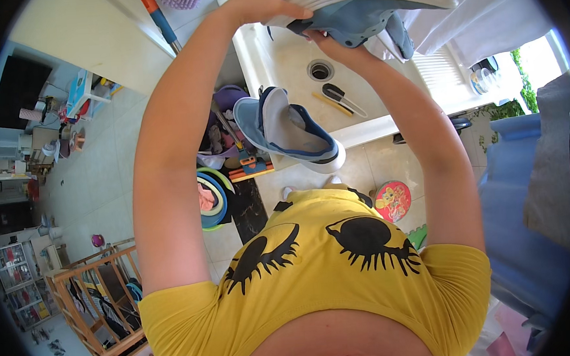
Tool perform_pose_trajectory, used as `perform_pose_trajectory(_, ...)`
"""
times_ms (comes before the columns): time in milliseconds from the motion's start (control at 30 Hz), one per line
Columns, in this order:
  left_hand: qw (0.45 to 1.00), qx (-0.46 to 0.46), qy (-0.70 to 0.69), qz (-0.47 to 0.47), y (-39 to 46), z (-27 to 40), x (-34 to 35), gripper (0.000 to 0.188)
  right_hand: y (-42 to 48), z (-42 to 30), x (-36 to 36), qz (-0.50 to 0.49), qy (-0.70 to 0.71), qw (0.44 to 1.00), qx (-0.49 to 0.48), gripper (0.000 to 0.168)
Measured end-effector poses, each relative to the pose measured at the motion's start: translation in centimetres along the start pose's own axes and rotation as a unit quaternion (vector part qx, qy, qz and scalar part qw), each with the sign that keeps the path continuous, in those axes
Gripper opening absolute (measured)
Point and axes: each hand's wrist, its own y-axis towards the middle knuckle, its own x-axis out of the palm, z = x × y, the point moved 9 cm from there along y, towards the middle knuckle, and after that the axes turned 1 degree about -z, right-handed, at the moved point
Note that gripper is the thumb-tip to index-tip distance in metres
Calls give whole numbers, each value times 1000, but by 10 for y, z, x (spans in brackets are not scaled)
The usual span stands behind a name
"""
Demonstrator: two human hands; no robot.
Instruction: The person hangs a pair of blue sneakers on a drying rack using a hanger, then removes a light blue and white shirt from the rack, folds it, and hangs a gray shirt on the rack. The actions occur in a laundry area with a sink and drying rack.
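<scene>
Both my hands hold a blue-grey sneaker (pixel 358 19) up at the top of the view, its pale sole turned upward. My left hand (pixel 267 5) grips one end by the sole, thumb along its side. My right hand (pixel 333 45) is under the upper, its fingers partly hidden by the shoe. A second blue sneaker (pixel 307 135) rests on the near left corner of the white sink (pixel 279 80), its opening facing up. In the basin, near the drain (pixel 320 70), lie a black-and-white scrub brush (pixel 341 96) and a yellow-handled tool (pixel 333 104).
Left of the sink are a purple tub (pixel 228 97) of items, a mop (pixel 251 163) and stacked basins (pixel 213 197). A round red stool (pixel 392 201) stands on the floor at right. White fabric (pixel 485 14) hangs by the washboard. A wooden rack (pixel 97 307) stands lower left.
</scene>
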Motion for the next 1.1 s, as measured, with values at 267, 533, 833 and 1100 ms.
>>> perform_pose_trajectory(267,1000,-8,-27,6,-21,8,-10,75,-39,49,31,-170,365,898,176,30)
perform_pose_trajectory(533,993,-77,-87,2,-39,-7,-20,86,-80,87,70,-279,-351,889,90,42)
perform_pose_trajectory(833,994,-82,-77,0,-51,-14,-21,84,-80,63,23,-228,-237,932,153,45)
perform_pose_trajectory(1100,981,-98,-166,-14,-70,-5,-4,80,-93,20,-117,155,271,943,115,49)
